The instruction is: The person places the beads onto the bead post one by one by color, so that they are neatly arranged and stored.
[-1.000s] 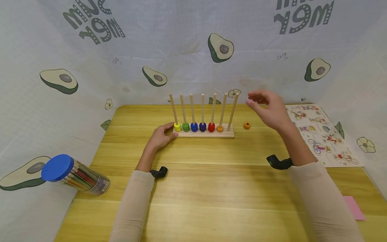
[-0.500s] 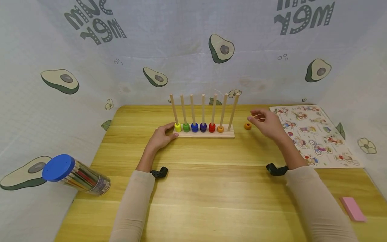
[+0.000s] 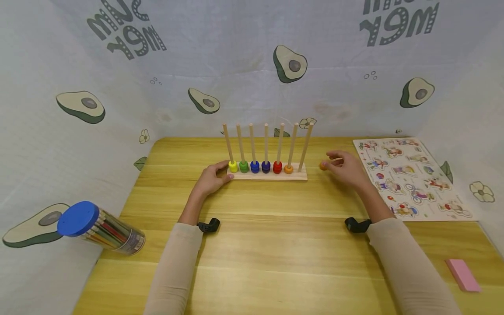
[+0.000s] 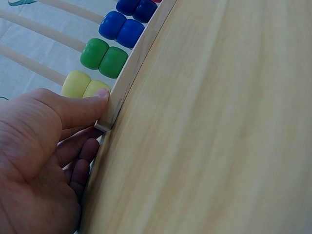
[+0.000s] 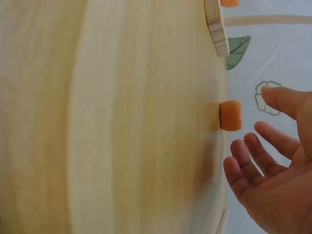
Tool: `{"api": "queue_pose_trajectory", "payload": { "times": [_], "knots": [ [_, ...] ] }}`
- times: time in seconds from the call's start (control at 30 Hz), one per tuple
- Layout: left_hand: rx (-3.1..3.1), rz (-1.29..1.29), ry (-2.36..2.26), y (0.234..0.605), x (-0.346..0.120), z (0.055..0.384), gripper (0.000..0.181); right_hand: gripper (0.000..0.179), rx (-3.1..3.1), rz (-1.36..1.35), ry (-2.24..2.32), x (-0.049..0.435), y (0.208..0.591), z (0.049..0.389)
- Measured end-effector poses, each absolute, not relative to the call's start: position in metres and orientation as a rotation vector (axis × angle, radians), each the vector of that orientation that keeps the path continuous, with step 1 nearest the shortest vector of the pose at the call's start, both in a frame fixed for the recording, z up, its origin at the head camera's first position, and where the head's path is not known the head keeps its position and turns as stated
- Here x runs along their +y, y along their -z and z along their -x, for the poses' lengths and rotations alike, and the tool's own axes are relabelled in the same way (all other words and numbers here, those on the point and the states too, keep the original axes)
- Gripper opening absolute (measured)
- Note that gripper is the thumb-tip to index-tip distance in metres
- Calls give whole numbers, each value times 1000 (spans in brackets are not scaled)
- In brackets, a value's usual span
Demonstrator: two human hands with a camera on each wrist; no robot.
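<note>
A wooden peg rack (image 3: 266,176) with a row of upright pegs stands near the back of the table. Yellow, green, blue, purple, red and orange beads sit low on its pegs; the rightmost peg is bare. My left hand (image 3: 210,179) grips the rack's left end, its thumb beside the yellow beads (image 4: 80,85) and the other fingers curled behind the end. To the right of the rack a loose orange bead (image 5: 230,116) rests on the table. My right hand (image 3: 344,168) reaches over it, thumb and fingers spread around it; the right wrist view shows a gap between them.
A picture puzzle board (image 3: 413,175) lies at the back right, beyond the right hand. Toward the front right is a pink block (image 3: 463,275). At left stands a blue-lidded tub of pencils (image 3: 106,229). A patterned cloth (image 3: 244,57) hangs behind the table.
My right hand has come down and forward from above the table to the loose orange bead, partly covering it in the head view. The left hand keeps its grip on the rack.
</note>
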State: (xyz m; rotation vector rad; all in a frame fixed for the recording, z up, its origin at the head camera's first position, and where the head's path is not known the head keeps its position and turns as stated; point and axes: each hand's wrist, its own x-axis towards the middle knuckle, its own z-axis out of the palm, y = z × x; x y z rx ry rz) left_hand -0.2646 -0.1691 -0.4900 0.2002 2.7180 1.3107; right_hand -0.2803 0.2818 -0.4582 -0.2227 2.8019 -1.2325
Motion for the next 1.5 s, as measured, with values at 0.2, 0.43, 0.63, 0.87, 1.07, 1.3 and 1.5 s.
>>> {"api": "queue_pose_trajectory", "payload": {
  "times": [0.2, 0.43, 0.63, 0.87, 1.07, 1.3, 1.5],
  "knots": [
    [2719, -207, -1309, 490, -169, 265, 62, 69, 2771, 219, 1189, 282, 465, 285],
    [2721, -214, -1319, 490, -169, 265, 61, 59, 2825, 257, 1112, 281, 470, 287],
    [2717, -212, -1330, 490, -168, 264, 61, 53, 2837, 242, 1079, 281, 472, 288],
    [2708, -202, -1342, 490, -168, 264, 62, 45, 2835, 231, 1095, 282, 474, 289],
    [2716, -211, -1329, 490, -168, 263, 62, 45, 2820, 232, 1191, 286, 466, 287],
    [2716, -214, -1331, 490, -167, 263, 62, 48, 2912, 217, 1173, 287, 436, 275],
    [2717, -202, -1333, 491, -168, 264, 61, 49, 3005, 288, 1207, 280, 401, 264]
  ]
}}
